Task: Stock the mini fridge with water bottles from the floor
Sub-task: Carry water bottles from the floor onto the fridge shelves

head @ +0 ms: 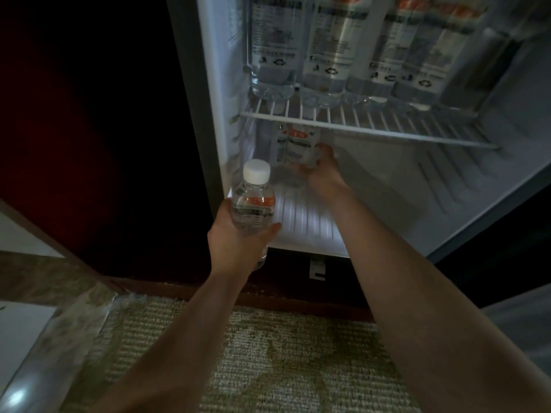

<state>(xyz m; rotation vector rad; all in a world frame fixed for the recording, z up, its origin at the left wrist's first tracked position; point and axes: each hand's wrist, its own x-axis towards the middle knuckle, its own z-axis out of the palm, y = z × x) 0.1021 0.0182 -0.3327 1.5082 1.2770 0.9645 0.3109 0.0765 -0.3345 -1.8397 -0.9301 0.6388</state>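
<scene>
The bottle in the left hand [238, 236] stands nearly upright, its long axis vertical and its white cap [256, 171] pointing up and slightly toward the camera. This near bottle [253, 208] sits in the left grip just outside the front left corner of the mini fridge [465, 186], at the level of the lower compartment's ribbed floor [304, 216]. The fingers wrap the lower half of its body from the left and the thumb [269, 229] crosses the front below the orange-and-white label, so the grip is closed firmly around it.

Deeper inside, under the wire shelf [366, 126], the right hand [323, 171] holds a second bottle [295, 147], also upright, with its top hidden behind the shelf's front edge. It stands toward the back left of the lower compartment. The right grip is closed around the lower part of that bottle from the right side; the base is blurred, so contact with the floor cannot be told.

On the wire shelf above, a row of four bottles [328, 52] stands upright, side by side and touching.

Below both forearms lies a patterned carpet [268, 353].
</scene>
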